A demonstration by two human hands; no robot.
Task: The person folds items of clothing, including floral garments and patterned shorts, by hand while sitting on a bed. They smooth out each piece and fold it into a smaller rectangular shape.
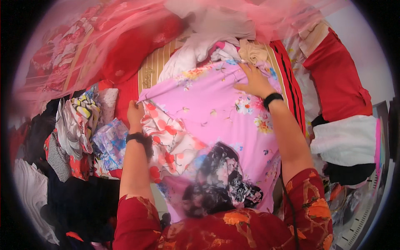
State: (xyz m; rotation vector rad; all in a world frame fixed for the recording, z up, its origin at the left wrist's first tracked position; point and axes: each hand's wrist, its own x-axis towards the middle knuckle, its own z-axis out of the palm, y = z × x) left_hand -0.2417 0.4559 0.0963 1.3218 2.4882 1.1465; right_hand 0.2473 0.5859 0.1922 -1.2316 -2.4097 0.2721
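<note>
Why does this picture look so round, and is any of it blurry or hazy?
Head view: the fisheye lens rounds the frame, leaving dark corners; head view: sheer pink netting looks hazy along the top; head view: the black floral cloth smears at its lower left, while the left hand, right hand and pink floral cloth look fairly clear.
</note>
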